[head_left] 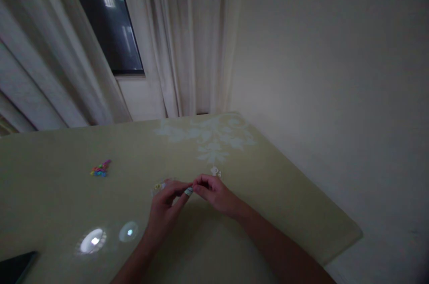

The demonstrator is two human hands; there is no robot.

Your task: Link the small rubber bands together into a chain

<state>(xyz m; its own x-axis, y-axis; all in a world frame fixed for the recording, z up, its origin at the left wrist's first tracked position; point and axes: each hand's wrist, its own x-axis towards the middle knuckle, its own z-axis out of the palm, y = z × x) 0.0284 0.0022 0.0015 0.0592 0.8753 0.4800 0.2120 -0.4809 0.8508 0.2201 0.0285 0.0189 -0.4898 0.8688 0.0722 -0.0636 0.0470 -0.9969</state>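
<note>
Both hands meet above the table, fingertips nearly touching. My left hand [166,205] has its thumb and fingers drawn together, with a pale band or strip [188,191] at the thumb. My right hand [214,193] is pinched at that same spot; anything between its fingertips is too small to make out. Just behind my left hand lies a clear packet [157,188] with small yellow and pink bits, partly hidden by the fingers. A few small white pieces [216,171] rest on the table just beyond my right hand.
A small pile of multicoloured pieces [100,169] lies on the glossy table [134,150] at the left. A dark flat object [16,267] sits at the near left corner. Curtains stand behind, and a wall [328,96] borders the right edge.
</note>
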